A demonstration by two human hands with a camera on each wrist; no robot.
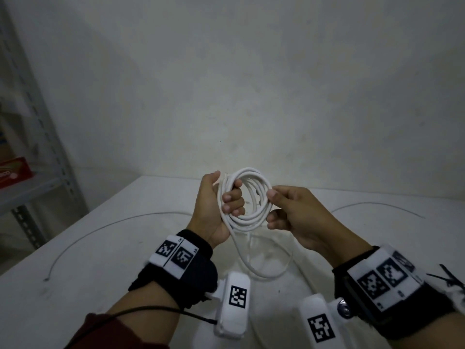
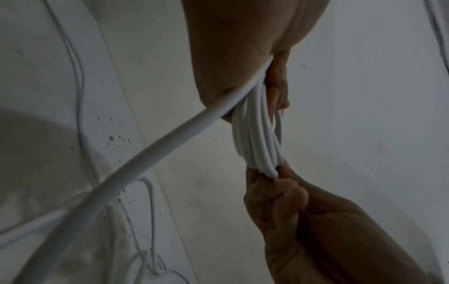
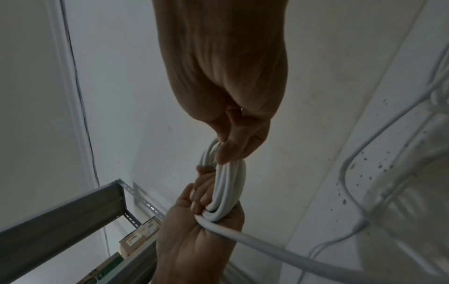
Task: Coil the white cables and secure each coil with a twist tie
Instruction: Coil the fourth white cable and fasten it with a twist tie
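Observation:
A white cable coil (image 1: 247, 197) of several loops is held up above the table, between both hands. My left hand (image 1: 221, 205) grips the coil's left side with its fingers curled through the loops. My right hand (image 1: 281, 205) pinches the coil's right side between thumb and fingers. The loose cable tail (image 1: 261, 263) hangs from the coil's bottom in a long loop down to the table. The left wrist view shows the bundle of loops (image 2: 260, 138) running from my left palm to the right hand (image 2: 279, 194). In the right wrist view the coil (image 3: 226, 182) spans between both hands.
A thin grey wire (image 1: 105, 230) arcs across the white table (image 1: 88, 285) on the left, and another thin wire (image 1: 377, 206) lies at the right. A metal shelf rack (image 1: 32, 147) with boxes stands at the far left. More white cable (image 3: 352, 163) lies on the table below.

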